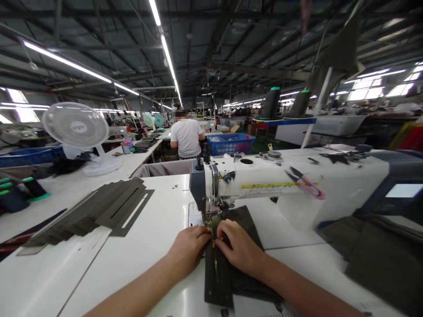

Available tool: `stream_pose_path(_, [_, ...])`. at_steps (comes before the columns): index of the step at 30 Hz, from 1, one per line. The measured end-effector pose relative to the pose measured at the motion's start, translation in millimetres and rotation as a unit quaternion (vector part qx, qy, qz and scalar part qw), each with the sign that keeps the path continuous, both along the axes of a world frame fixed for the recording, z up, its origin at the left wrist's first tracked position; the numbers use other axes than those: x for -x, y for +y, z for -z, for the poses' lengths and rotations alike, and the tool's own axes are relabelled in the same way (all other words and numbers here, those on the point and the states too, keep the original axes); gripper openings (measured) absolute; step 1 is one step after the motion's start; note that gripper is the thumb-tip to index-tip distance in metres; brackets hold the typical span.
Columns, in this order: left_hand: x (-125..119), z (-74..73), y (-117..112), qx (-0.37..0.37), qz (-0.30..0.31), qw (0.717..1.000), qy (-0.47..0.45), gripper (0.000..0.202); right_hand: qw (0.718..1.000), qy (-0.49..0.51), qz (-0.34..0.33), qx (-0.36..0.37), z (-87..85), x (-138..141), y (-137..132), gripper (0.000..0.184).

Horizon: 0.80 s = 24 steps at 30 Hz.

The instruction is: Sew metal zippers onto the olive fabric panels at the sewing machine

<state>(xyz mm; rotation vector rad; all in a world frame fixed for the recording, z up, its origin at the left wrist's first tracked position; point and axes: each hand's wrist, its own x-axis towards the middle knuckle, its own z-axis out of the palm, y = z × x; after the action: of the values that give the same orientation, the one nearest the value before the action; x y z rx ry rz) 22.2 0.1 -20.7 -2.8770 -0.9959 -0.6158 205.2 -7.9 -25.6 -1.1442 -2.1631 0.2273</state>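
Two hands, left hand (190, 246) and right hand (239, 248), side by side, fingers pressing one dark fabric strip (218, 281) flat on worktop (148, 251) under needle of one sewing machine (264, 178); one pink snips (309, 185) atop it.

Nothing legible. Yellow strip (264, 185) on sewing machine (330, 189), just above fingers (204, 234): print blurred. Fan badge (78, 127), far left of fingers: unreadable

- A single view, worn on the person's head, faces forward and down over the white table (145, 237).
- It sits close above the left hand (188, 246) and right hand (239, 248), with the sewing machine (264, 180) just beyond.
- The wide lens also takes in the ceiling lights (168, 57) and a seated person (187, 136) far ahead.
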Motion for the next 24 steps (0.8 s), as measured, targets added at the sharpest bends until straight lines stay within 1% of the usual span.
stream_pose_path(2, [2.9, -1.0, -5.6, -0.019, 0.012, 0.999, 0.023, 0.025, 0.999, -0.035, 0.004, -0.012, -2.4, -0.5, -6.1, 0.013])
stream_pose_path(4, [4.8, -1.5, -11.5, -0.033, 0.017, 0.999, 0.036, 0.026, 0.995, -0.081, 0.0, -0.049, -5.1, -1.6, -18.0, 0.015])
stream_pose_path(6, [5.0, -1.4, -17.1, -0.038, 0.013, 0.999, 0.03, 0.023, 0.991, -0.109, -0.02, -0.081, -7.8, -2.5, -35.7, 0.019])
stream_pose_path(8, [3.8, -0.6, -21.5, -0.032, 0.004, 0.999, 0.011, 0.022, 0.989, -0.108, -0.056, -0.082, -9.1, -2.6, -55.5, 0.022])
stream_pose_path(10, [1.9, 0.9, -24.5, -0.024, -0.005, 1.0, -0.007, 0.025, 0.988, -0.109, -0.08, -0.081, -7.0, -1.5, -71.8, 0.028])
stream_pose_path(12, [0.3, 3.0, -26.2, -0.017, -0.016, 1.0, -0.02, 0.028, 0.985, -0.124, -0.07, -0.097, -1.3, 1.4, -81.3, 0.04])
stream_pose_path(13, [-0.2, 4.1, -26.8, -0.012, -0.024, 0.999, -0.025, 0.029, 0.984, -0.13, -0.056, -0.111, 2.3, 3.5, -83.5, 0.042])
stream_pose_path(15, [-0.7, 6.1, -27.7, 0.0, -0.04, 0.999, -0.037, 0.028, 0.981, -0.132, -0.03, -0.139, 9.2, 8.2, -84.3, 0.04])
stream_pose_path(17, [-0.9, 7.3, -28.6, 0.008, -0.05, 0.997, -0.05, 0.026, 0.977, -0.127, -0.016, -0.171, 14.2, 12.3, -82.8, 0.039])
stream_pose_path(22, [-2.2, 4.8, -31.7, 0.0, -0.05, 0.997, -0.057, 0.024, 0.972, -0.11, 0.003, -0.21, 19.3, 15.1, -75.9, 0.038])
stream_pose_path(24, [-2.7, 3.3, -32.5, -0.013, -0.042, 0.998, -0.042, 0.024, 0.963, -0.109, 0.004, -0.247, 22.0, 14.5, -71.1, 0.035])
